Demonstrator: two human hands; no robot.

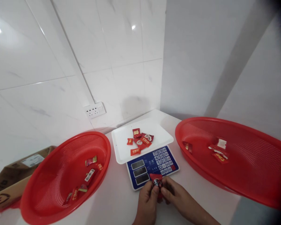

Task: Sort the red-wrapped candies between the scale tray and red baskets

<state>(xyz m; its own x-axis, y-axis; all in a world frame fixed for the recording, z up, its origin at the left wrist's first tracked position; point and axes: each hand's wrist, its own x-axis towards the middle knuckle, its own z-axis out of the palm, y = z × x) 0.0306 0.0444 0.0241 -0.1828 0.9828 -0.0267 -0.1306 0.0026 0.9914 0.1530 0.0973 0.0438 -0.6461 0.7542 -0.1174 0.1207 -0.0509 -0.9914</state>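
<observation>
Just in front of the scale's near edge, my left hand (pixel 147 197) and my right hand (pixel 175 193) are closed together on a red wrapped candy (pixel 156 177), thumbs on top. Part of the wrapper is hidden by the fingers. Beyond them stands a digital weighing scale (pixel 151 165) with a blue keypad panel. Its white tray (pixel 121 140) bears several red wrapped sweets (pixel 139 143) in a loose cluster. The scale's three display windows look dark.
A red plastic basket (pixel 51 168) to the left holds several wrapped sweets (pixel 89 175). Another red basket (pixel 250 140) stands right, with a few packets (pixel 220 153) inside. An opened cardboard box (pixel 11 178) is at far left. Tiled wall and a socket (pixel 95 110) lie behind the white table (pixel 112 200).
</observation>
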